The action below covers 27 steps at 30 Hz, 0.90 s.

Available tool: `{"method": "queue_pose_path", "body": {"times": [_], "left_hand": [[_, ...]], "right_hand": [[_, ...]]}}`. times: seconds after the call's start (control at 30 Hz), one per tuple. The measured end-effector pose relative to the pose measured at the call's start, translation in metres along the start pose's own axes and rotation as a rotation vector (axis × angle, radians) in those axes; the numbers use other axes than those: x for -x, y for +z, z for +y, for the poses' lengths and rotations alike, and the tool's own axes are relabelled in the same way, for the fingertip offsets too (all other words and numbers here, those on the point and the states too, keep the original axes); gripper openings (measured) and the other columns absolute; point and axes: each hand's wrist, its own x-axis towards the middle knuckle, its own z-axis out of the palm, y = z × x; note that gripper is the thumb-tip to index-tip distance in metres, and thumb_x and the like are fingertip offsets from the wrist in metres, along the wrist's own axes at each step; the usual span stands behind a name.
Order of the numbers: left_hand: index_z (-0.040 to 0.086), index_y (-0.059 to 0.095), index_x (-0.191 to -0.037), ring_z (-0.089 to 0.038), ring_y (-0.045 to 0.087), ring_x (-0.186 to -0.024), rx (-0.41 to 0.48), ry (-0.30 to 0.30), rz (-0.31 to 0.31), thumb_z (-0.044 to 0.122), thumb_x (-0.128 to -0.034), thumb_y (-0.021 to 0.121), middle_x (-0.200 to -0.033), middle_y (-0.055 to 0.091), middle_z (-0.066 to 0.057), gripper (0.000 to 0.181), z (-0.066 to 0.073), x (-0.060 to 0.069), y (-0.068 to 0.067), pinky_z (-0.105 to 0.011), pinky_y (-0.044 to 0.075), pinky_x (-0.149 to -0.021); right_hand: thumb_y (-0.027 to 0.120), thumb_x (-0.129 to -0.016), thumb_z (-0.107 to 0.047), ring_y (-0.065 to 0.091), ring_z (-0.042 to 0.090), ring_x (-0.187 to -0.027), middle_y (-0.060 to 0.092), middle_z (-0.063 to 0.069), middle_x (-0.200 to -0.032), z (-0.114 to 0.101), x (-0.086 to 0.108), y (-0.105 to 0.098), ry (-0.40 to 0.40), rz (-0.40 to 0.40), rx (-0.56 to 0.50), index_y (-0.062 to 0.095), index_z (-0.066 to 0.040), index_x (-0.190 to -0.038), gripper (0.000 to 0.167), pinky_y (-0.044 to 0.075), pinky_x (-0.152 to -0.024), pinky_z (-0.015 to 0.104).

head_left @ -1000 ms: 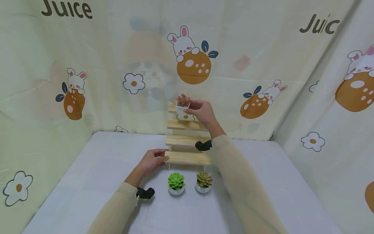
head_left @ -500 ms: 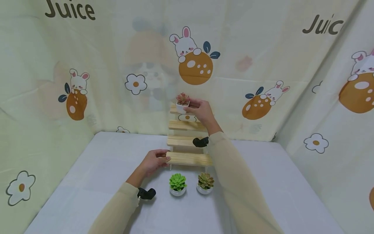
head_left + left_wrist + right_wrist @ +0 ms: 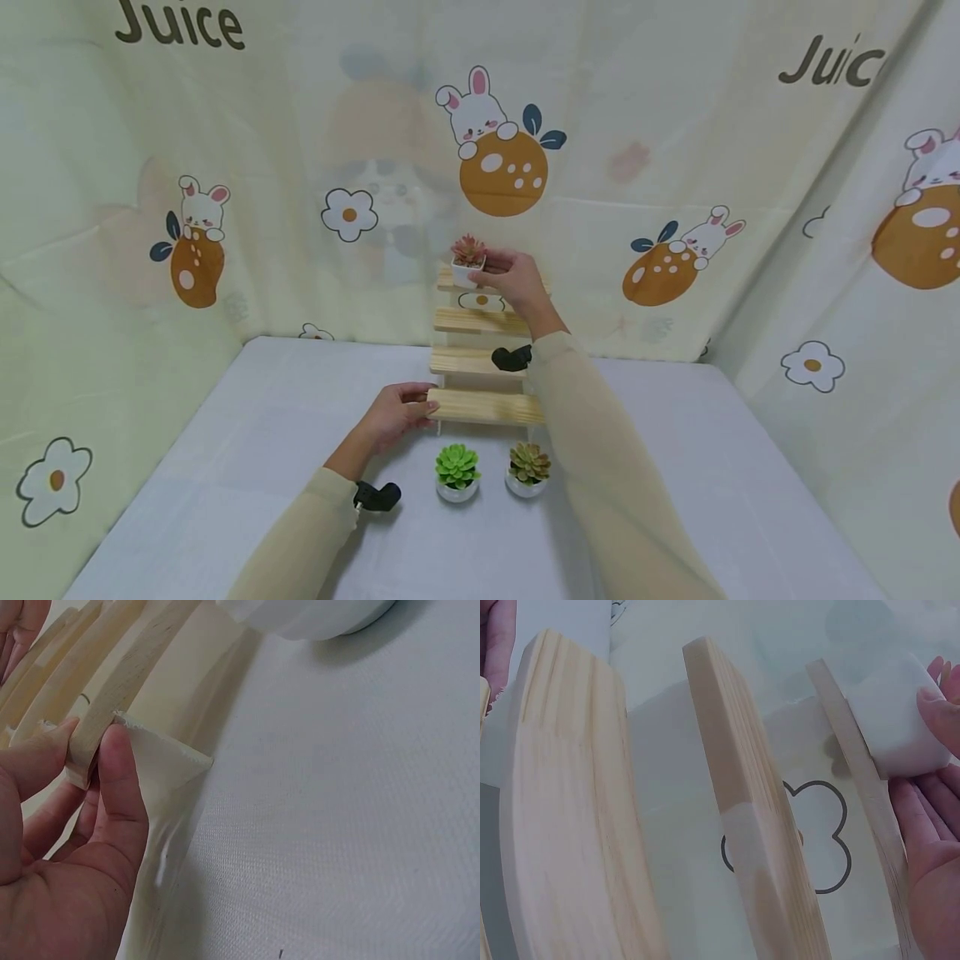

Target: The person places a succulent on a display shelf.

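Note:
A tiered wooden shelf stand (image 3: 483, 406) stands toward the back of the table. My left hand (image 3: 392, 415) pinches the left end of its lowest board; the left wrist view shows thumb and fingers on that board end (image 3: 94, 739). Up at the top board (image 3: 498, 283), my right hand (image 3: 513, 279) holds a small white pot with a reddish succulent (image 3: 468, 252). In the right wrist view the white pot (image 3: 900, 720) meets the top board, thumb and fingers around it. In front of the stand sit a bright green succulent (image 3: 457, 467) and a brownish-green succulent (image 3: 528, 464), both in white pots.
A white-covered table (image 3: 300, 417) carries the stand. Behind and beside it hangs a pale curtain (image 3: 285, 150) printed with rabbits, fruit and flowers. Black cameras (image 3: 378, 497) are strapped to the wrists.
The right hand and the reddish succulent have shifted very slightly, and the pot sits against the top board. My left hand keeps its grip on the lowest board.

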Motion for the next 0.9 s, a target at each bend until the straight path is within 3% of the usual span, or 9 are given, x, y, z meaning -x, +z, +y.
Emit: {"method": "queue_pose_path", "body": {"times": [0.4, 0.67, 0.9], "left_hand": [[-0.006, 0.058, -0.138, -0.016, 0.068, -0.091, 0.016, -0.004, -0.011, 0.000, -0.0961, 0.068, -0.119, 0.065, -0.017, 0.043, -0.0010, -0.0029, 0.0002, -0.028, 0.064, -0.078], [-0.007, 0.059, -0.137, -0.015, 0.068, -0.090, 0.037, 0.005, -0.011, -0.002, -0.0958, 0.067, -0.116, 0.066, -0.015, 0.043, -0.0010, -0.0014, 0.0010, -0.029, 0.064, -0.078], [-0.007, 0.059, -0.137, -0.016, 0.068, -0.090, 0.041, 0.000, -0.002, -0.002, -0.0955, 0.067, -0.115, 0.066, -0.016, 0.043, -0.0005, -0.0002, -0.0003, -0.030, 0.064, -0.077]], "right_hand": [[0.077, -0.092, -0.009, 0.061, 0.025, -0.132, 0.062, 0.015, -0.143, 0.0042, -0.0082, -0.0029, 0.007, -0.025, -0.018, 0.057, -0.005, -0.145, 0.058, 0.052, -0.110, 0.039], [0.074, -0.093, -0.005, 0.060, 0.028, -0.133, 0.060, 0.018, -0.144, 0.0040, -0.0092, -0.0027, -0.007, -0.038, -0.026, 0.054, 0.000, -0.146, 0.057, 0.056, -0.103, 0.032], [0.075, -0.093, -0.006, 0.059, 0.027, -0.134, 0.060, 0.018, -0.144, 0.0025, -0.0050, -0.0034, -0.001, -0.018, -0.026, 0.056, 0.000, -0.144, 0.056, 0.053, -0.109, 0.037]]}}
